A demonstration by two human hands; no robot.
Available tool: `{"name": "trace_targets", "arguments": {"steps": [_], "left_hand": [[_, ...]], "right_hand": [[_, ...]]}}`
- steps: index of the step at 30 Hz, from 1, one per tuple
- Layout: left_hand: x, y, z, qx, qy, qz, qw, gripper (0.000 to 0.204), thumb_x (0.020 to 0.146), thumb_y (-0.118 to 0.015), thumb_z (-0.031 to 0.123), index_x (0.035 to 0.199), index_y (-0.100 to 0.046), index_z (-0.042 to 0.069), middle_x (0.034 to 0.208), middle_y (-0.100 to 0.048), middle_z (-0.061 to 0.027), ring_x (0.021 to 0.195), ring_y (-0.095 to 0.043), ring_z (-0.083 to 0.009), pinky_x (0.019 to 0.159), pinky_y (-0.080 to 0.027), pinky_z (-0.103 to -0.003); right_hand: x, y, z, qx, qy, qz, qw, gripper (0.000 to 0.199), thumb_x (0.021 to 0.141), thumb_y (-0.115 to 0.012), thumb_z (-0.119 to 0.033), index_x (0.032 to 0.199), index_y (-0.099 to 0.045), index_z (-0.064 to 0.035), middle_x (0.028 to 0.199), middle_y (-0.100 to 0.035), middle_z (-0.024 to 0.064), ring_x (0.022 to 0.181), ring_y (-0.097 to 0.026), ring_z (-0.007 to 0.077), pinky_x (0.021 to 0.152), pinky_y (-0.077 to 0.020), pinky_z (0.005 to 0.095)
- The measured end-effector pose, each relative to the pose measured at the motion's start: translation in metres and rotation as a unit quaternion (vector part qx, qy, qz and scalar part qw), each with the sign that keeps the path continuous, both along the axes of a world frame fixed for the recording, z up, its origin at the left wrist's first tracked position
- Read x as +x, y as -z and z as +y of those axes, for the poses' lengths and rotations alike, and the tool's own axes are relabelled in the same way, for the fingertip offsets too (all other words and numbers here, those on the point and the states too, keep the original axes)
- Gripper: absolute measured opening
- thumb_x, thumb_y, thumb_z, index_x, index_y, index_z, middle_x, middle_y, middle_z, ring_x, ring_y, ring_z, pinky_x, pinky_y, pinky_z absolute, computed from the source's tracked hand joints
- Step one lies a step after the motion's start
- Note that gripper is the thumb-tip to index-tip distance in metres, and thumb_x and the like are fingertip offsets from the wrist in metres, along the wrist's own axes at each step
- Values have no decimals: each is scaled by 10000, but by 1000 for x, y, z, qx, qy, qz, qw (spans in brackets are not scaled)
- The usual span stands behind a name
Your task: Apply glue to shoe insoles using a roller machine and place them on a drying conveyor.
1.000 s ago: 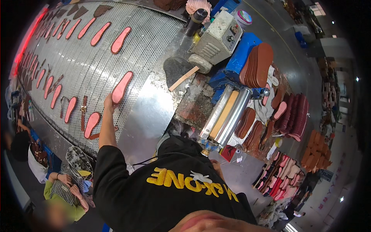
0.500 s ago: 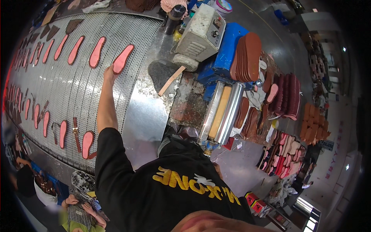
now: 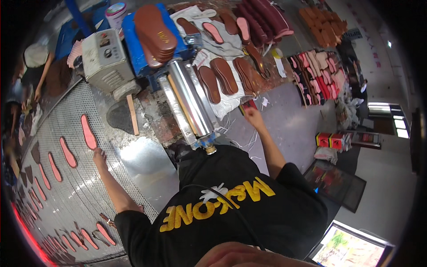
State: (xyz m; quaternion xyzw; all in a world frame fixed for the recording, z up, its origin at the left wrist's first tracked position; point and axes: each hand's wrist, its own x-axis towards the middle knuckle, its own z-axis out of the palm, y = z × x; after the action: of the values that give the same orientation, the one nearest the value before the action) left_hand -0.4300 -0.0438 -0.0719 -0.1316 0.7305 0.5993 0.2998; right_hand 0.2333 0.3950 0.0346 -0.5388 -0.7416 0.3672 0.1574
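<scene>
On the left, my left hand (image 3: 100, 158) is at the lower end of a pink insole with a brown rim (image 3: 88, 132), its fingers closed on that end. The insole lies on the perforated metal conveyor (image 3: 115, 182). My right hand (image 3: 253, 117) is held at the near edge of the worktable, fingers curled; whatever they may hold is hidden. Just beyond it, stacked brown insoles (image 3: 246, 76) lie on white cloth. Between my hands stands a roller machine with a shiny metal roller (image 3: 191, 98). A stack of brown insoles (image 3: 153, 33) rests on its blue housing.
More pink insoles (image 3: 68, 152) lie in rows along the conveyor. A grey control box (image 3: 106, 58) stands beside the machine, near a dark mesh piece (image 3: 122, 116) and a tan strip (image 3: 133, 115). Maroon bundles (image 3: 262, 22) sit at the back. Another person (image 3: 38, 58) is at far left.
The view has swung left to right, bringing the worktable and my right hand into sight. My left hand remains at the same pink insole's end.
</scene>
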Motion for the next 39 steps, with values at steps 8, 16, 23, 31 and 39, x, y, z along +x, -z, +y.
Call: {"name": "trace_targets", "arguments": {"steps": [8, 16, 23, 31, 39], "left_hand": [[192, -73, 73, 30, 139, -62, 988, 286, 848, -483, 222, 1075, -546, 61, 979, -607, -73, 855, -590, -183, 716, -465, -285], [281, -127, 129, -2, 252, -15, 968, 219, 863, -502, 159, 1038, -565, 43, 921, -626, -72, 806, -599, -158, 684, -461, -279], [271, -185, 166, 4, 291, 107, 951, 276, 841, -570, 142, 1094, -556, 31, 936, -610, -40, 876, -569, -134, 773, -442, -266], [256, -288, 238, 54, 466, 277, 839, 605, 696, -686, 99, 1246, -448, 20, 1259, -481, -151, 1184, -442, -244, 973, -356, -329], [252, -290, 225, -15, 521, 482, 705, 740, 595, -742, 194, 1245, -423, 40, 1279, -407, -157, 1190, -386, -340, 996, -319, -380]], "right_hand": [[-103, 9, 101, 118, 49, -116, 985, 586, 686, -705, -344, 1054, -497, 61, 908, -615, 229, 846, -612, 337, 733, -481, 393], [-131, 16, 122, 39, 144, -129, 980, 536, 643, -681, -321, 963, -511, 75, 963, -577, 270, 914, -575, 397, 818, -463, 429], [-111, -84, 103, 198, -27, 146, 969, 439, 635, -625, -153, 1029, -533, 19, 972, -553, 187, 936, -532, 340, 834, -423, 390], [-165, -161, 47, 227, -341, 106, 906, 515, 609, -596, -97, 1114, -528, -22, 1072, -526, 149, 1037, -481, 307, 897, -392, 370], [-173, -132, 1, 61, -250, 238, 937, 551, 708, -615, -78, 1228, -436, -37, 1191, -468, 129, 1098, -467, 246, 891, -398, 338]]}}
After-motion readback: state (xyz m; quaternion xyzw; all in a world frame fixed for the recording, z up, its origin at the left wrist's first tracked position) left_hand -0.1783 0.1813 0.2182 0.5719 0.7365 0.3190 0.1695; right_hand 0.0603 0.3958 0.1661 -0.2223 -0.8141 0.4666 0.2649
